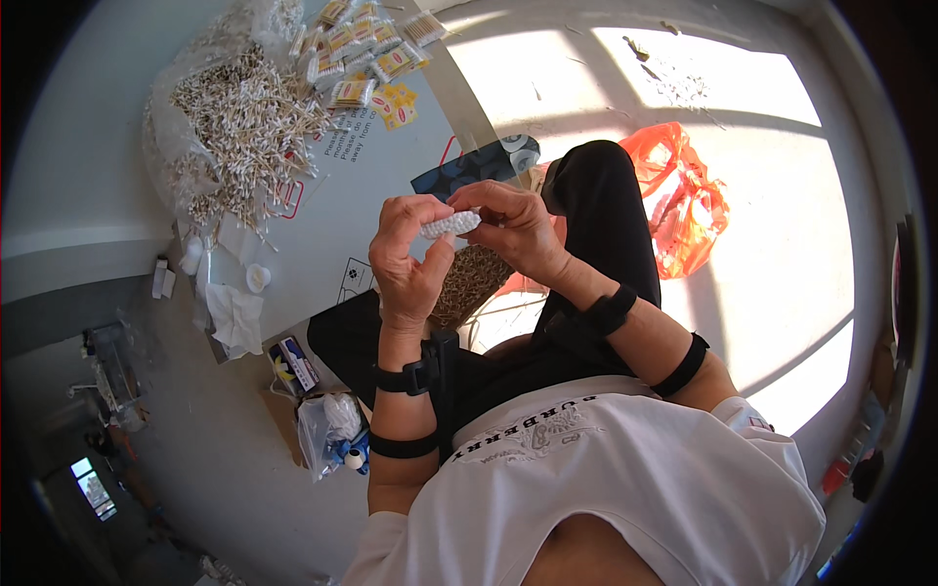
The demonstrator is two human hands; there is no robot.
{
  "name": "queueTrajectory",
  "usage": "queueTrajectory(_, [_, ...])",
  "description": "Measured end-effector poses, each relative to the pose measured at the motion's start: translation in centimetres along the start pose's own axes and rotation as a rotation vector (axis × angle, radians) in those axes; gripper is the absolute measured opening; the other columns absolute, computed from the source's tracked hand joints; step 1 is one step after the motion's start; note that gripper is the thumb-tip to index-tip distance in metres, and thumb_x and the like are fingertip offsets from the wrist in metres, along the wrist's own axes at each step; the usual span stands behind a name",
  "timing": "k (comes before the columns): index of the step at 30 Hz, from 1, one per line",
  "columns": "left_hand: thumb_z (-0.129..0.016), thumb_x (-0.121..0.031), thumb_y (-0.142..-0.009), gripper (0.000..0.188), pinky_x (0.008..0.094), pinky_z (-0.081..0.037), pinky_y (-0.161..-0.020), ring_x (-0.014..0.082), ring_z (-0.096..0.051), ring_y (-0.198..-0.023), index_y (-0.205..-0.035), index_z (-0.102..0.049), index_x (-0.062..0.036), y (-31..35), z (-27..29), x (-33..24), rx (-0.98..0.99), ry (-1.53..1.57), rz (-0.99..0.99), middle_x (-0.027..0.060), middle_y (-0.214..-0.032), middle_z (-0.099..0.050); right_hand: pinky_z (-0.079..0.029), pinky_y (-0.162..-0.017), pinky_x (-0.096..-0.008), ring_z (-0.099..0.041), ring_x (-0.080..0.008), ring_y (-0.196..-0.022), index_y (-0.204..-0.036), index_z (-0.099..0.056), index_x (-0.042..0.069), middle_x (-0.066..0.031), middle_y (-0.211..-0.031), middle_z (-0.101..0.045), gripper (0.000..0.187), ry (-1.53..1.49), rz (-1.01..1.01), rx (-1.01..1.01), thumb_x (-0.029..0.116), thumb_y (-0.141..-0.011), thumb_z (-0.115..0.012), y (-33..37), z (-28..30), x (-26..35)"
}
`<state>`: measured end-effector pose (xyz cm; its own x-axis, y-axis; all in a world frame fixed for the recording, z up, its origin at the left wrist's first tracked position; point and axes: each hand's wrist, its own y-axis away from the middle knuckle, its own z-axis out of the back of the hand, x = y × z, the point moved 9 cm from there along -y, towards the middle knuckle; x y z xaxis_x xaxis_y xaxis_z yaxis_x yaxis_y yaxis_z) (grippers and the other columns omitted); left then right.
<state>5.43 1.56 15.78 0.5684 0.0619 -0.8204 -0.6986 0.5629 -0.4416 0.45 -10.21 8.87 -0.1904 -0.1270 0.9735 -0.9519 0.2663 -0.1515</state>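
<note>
Between my two hands, above my lap, is a bundle of cotton swabs [450, 226], its white cotton tips packed together and facing up. My left hand [408, 244] grips the bundle's left end between thumb and fingers. On the other end, the thumb and fingers of my right hand [513, 225] close around it. The sticks below the tips are mostly hidden. Under my hands a box of brown sticks or swabs [472, 283] shows in part.
On the table [322, 234] at left lies a big heap of loose cotton swabs [244, 107] in a clear bag. Small packed swab packets [357, 49] lie beyond it. An orange-red plastic bag [684, 210] sits on the sunlit floor at right. A crumpled white tissue [234, 317] hangs at the table's near edge.
</note>
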Motion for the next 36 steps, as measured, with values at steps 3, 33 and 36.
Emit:
queueTrajectory(3, [-0.062, 0.004, -0.067, 0.023, 0.033, -0.048, -0.076, 0.0233, -0.058, -0.086, -0.089, -0.062, -0.0026, 0.0, 0.1, -0.3, -0.007, -0.01, 0.001, 0.008, -0.089, -0.061, -0.048, -0.065, -0.0207, -0.057, -0.0044, -0.078, -0.104, -0.064, 0.0, -0.0003, -0.092, -0.06, 0.027, -0.063, -0.012, -0.001, -0.008, -0.078, -0.069, 0.0, -0.1, -0.5])
queueTrajectory(33, [-0.072, 0.007, -0.073, 0.021, 0.033, -0.052, -0.066, 0.0263, -0.063, -0.077, -0.089, -0.063, -0.0023, 0.0, 0.0, -2.3, -0.016, -0.24, -0.121, 0.0107, -0.091, -0.061, -0.052, -0.065, -0.0202, -0.06, -0.0048, -0.073, -0.112, -0.059, 0.0, -0.0013, -0.087, -0.064, 0.024, -0.015, -0.098, 0.053, 0.0, -0.089, -0.063, 0.4, -0.5, 0.4])
queueTrajectory(36, [-0.072, 0.007, -0.072, 0.02, 0.0334, -0.052, -0.066, 0.0267, -0.062, -0.077, -0.088, -0.062, -0.0021, -0.1, 0.0, -2.5, -0.015, -0.251, -0.124, 0.0109, -0.091, -0.061, -0.051, -0.063, -0.0214, -0.06, -0.0057, -0.071, -0.11, -0.058, -0.001, -0.0025, -0.085, -0.063, 0.021, -0.027, -0.092, 0.048, 0.001, -0.089, -0.063, 0.4, -0.6, 0.5])
